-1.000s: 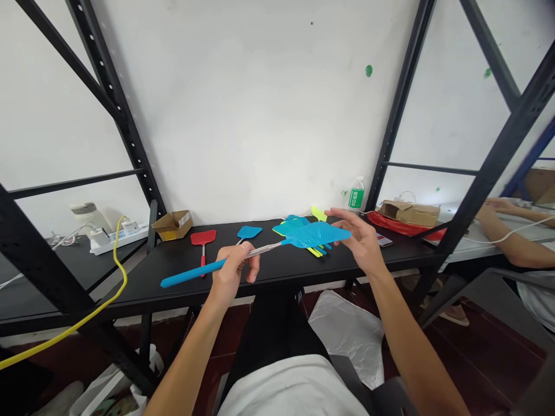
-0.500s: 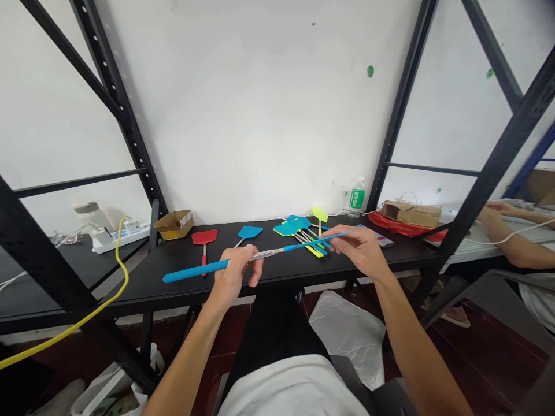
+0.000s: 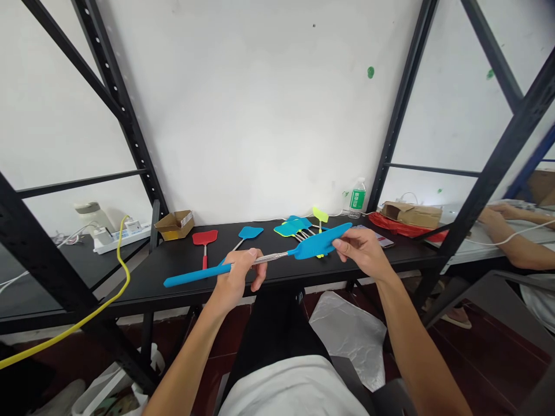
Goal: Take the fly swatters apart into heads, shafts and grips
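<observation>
A blue fly swatter (image 3: 318,242) with a silver metal shaft and a blue grip is held across in front of me, above the table's front edge. My left hand (image 3: 240,271) is closed round its shaft near the grip. With thumb and fingers, my right hand (image 3: 358,248) pinches the edge of its head, which is tilted. Behind it on the table lie a red fly swatter (image 3: 205,237), a second blue fly swatter (image 3: 250,232) and a pile of blue and yellow-green fly swatters (image 3: 288,226), partly hidden by the held head.
The black table (image 3: 173,260) also bears an open cardboard box (image 3: 174,225) and a water bottle (image 3: 357,197). Left are a power strip (image 3: 125,237) and a yellow cable (image 3: 124,260). Black shelf posts (image 3: 411,110) flank me. At right, another person's arms (image 3: 507,237) rest on a neighbouring table.
The swatter's head has rolled, from its face showing, through edge-on, to tilted. My right hand has gone from loosely spread fingers to pinching the head's edge. The left hand keeps its hold.
</observation>
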A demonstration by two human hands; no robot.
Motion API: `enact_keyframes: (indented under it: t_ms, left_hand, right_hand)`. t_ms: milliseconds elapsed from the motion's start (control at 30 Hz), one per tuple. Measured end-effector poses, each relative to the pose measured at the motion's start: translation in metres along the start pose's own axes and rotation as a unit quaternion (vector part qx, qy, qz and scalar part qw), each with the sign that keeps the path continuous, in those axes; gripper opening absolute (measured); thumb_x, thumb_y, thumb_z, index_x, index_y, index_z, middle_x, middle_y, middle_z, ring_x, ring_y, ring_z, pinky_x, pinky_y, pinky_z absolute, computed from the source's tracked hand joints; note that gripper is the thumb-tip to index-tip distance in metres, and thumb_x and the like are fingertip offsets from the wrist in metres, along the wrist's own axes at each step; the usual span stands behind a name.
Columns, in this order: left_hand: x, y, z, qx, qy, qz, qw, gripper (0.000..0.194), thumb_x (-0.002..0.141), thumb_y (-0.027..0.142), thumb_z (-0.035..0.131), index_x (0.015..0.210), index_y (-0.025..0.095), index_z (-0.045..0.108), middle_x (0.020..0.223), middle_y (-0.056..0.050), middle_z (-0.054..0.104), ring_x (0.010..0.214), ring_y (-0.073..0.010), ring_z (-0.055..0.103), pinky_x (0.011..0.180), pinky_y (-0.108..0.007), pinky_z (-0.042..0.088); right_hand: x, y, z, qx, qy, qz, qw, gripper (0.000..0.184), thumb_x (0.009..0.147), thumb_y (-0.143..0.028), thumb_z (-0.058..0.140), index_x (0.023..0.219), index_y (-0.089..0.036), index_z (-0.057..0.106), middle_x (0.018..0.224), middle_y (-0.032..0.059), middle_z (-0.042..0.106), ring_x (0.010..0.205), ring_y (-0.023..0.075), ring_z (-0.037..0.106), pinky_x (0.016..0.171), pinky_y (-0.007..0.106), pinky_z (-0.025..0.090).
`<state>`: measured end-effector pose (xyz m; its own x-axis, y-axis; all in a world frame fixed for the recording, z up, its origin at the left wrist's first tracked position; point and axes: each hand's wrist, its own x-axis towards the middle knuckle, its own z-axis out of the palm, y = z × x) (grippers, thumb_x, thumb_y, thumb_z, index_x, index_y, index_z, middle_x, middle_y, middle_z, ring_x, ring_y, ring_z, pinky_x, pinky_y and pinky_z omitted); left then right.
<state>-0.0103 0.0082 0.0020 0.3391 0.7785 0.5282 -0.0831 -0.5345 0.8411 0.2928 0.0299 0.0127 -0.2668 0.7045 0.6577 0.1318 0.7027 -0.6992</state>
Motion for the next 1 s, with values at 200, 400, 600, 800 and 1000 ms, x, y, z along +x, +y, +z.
enact_keyframes:
  t_ms: [200, 400, 600, 800, 1000]
  left_hand:
    - [-0.002, 0.0, -0.001, 0.019, -0.007, -0.002, 1.0, 0.052, 0.102, 0.045, 0.041, 0.063, 0.016, 0.06, 0.046, 0.001, 0.051, 0.044, -0.0113, 0.047, 0.055, -0.029, 0.04]
    - [-0.001, 0.002, 0.006, 0.024, -0.031, -0.013, 0.999, 0.049, 0.103, 0.047, 0.038, 0.068, 0.017, 0.057, 0.048, 0.002, 0.051, 0.045, -0.0105, 0.045, 0.054, -0.027, 0.038]
    - [0.0, 0.007, 0.012, 0.034, -0.03, -0.018, 0.999, 0.048, 0.103, 0.047, 0.038, 0.068, 0.018, 0.053, 0.049, 0.003, 0.049, 0.045, -0.0104, 0.044, 0.053, -0.027, 0.036]
    - [0.0, 0.006, 0.008, 0.032, -0.03, -0.025, 0.999, 0.047, 0.102, 0.047, 0.038, 0.069, 0.018, 0.053, 0.049, 0.003, 0.049, 0.045, -0.0107, 0.045, 0.053, -0.027, 0.036]
    - [0.001, 0.001, 0.006, 0.027, -0.025, -0.018, 0.999, 0.047, 0.102, 0.048, 0.039, 0.068, 0.018, 0.053, 0.049, 0.003, 0.049, 0.043, -0.0104, 0.044, 0.052, -0.027, 0.036]
  right_hand:
    - [-0.003, 0.0, -0.001, 0.015, -0.026, 0.033, 0.999, 0.032, 0.092, -0.04, 0.068, 0.072, -0.016, 0.065, 0.058, -0.0024, 0.051, 0.044, 0.0076, 0.041, 0.043, 0.023, 0.031]
    - [-0.002, -0.001, 0.013, 0.104, 0.015, 0.079, 0.991, 0.036, 0.093, -0.048, 0.065, 0.078, -0.016, 0.065, 0.052, -0.0038, 0.049, 0.037, 0.0073, 0.043, 0.032, 0.019, 0.031]
    - [-0.001, -0.004, 0.026, 0.135, 0.05, 0.095, 0.985, 0.032, 0.095, -0.049, 0.062, 0.099, -0.017, 0.065, 0.058, -0.0033, 0.056, 0.043, 0.01, 0.054, 0.032, 0.017, 0.038]
    - [-0.002, -0.003, 0.026, 0.116, 0.035, 0.068, 0.99, 0.03, 0.09, -0.036, 0.068, 0.114, -0.019, 0.064, 0.069, -0.003, 0.057, 0.05, 0.0104, 0.054, 0.039, 0.021, 0.045]
    - [-0.003, 0.003, 0.026, 0.122, 0.02, 0.046, 0.991, 0.039, 0.08, -0.017, 0.058, 0.119, -0.02, 0.061, 0.071, -0.0031, 0.059, 0.052, 0.0122, 0.055, 0.048, 0.025, 0.046]
